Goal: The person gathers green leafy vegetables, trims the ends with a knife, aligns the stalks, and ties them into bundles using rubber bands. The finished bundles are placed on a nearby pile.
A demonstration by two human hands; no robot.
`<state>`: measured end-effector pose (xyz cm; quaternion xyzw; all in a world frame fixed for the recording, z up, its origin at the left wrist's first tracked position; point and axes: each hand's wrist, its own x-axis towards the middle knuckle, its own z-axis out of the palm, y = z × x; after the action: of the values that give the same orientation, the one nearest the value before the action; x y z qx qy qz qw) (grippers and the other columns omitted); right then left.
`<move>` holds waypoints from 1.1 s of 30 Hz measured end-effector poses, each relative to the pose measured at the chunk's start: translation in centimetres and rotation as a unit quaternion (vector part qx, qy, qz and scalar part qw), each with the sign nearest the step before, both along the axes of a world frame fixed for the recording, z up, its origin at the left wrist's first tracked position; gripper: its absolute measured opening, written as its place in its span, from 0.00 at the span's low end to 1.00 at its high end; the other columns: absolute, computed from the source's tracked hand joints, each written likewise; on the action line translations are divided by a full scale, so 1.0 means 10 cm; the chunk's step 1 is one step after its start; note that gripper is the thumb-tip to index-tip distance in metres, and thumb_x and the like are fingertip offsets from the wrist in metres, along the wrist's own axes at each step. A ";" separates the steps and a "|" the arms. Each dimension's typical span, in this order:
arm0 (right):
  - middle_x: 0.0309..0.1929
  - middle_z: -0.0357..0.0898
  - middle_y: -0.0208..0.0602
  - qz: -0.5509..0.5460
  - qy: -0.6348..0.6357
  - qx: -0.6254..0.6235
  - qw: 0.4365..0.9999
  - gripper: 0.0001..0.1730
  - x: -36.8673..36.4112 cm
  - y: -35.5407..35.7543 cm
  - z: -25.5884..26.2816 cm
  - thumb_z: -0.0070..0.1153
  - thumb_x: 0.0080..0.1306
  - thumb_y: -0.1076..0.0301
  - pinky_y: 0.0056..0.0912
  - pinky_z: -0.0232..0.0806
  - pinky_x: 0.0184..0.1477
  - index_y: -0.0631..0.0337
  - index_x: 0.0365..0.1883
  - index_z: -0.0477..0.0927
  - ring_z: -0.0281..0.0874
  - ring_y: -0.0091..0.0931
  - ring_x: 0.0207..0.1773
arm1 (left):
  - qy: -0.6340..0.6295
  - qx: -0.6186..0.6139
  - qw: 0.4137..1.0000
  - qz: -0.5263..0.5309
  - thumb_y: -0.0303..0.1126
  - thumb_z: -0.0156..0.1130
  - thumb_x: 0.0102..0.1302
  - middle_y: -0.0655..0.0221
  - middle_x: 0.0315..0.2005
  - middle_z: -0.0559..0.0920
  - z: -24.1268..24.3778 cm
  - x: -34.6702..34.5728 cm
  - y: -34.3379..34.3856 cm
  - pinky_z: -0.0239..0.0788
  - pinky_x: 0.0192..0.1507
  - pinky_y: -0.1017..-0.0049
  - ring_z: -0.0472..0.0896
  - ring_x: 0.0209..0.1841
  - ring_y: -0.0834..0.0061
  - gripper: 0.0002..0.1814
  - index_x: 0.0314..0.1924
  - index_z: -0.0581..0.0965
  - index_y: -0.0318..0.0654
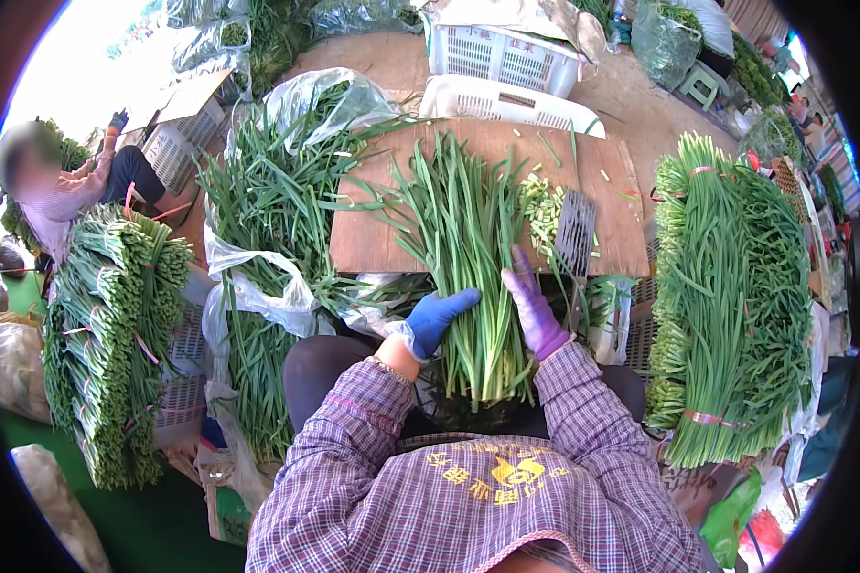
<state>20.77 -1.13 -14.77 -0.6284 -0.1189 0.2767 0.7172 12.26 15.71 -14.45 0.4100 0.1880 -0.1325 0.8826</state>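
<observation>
My left hand, in a blue glove, holds a loose bunch of garlic chives from its left side, thumb laid across the stalks. The leafy tops rest on a wooden board, and the stalk ends hang over my lap. On the bunch's right side, my right hand, in a purple glove, lies with its fingers extended against the stalks. A cleaver with a patterned blade lies right of that hand, its handle pointing towards me. Short cut stalk ends are scattered beside the blade.
An opened plastic bag of loose chives stands left of the board. Tied chive bundles are piled at right and far left. White plastic crates stand beyond the board. A co-worker sits at the upper left.
</observation>
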 end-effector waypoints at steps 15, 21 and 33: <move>0.64 0.69 0.32 0.148 0.000 0.083 0.985 0.25 0.07 -0.02 0.55 0.53 0.67 0.66 0.32 0.48 0.71 0.61 0.62 0.69 0.61 0.24 0.67 | -0.144 0.138 0.978 0.067 0.33 0.68 0.58 0.66 0.47 0.79 0.45 0.08 -0.06 0.72 0.49 0.73 0.79 0.46 0.75 0.28 0.57 0.71 0.34; 0.48 0.81 0.36 0.231 -0.262 0.187 0.918 0.14 0.48 0.18 1.49 0.61 0.58 0.75 0.34 0.67 0.59 0.64 0.44 0.82 0.76 0.29 0.53 | -0.331 0.232 0.912 0.077 0.30 0.75 0.50 0.67 0.46 0.81 1.33 0.37 0.19 0.72 0.50 0.74 0.79 0.46 0.76 0.32 0.55 0.72 0.35; 0.49 0.80 0.37 0.281 -0.203 0.122 0.930 0.17 0.84 0.35 1.86 0.56 0.65 0.74 0.28 0.69 0.56 0.64 0.53 0.78 0.77 0.25 0.52 | -0.412 0.406 0.816 0.003 0.36 0.72 0.54 0.64 0.45 0.82 1.75 0.93 0.61 0.72 0.50 0.71 0.79 0.47 0.74 0.26 0.52 0.76 0.36</move>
<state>29.19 2.35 3.80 -0.5195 -0.4669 0.3164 0.6419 21.54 21.85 3.00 0.7467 -0.1555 0.1404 0.6313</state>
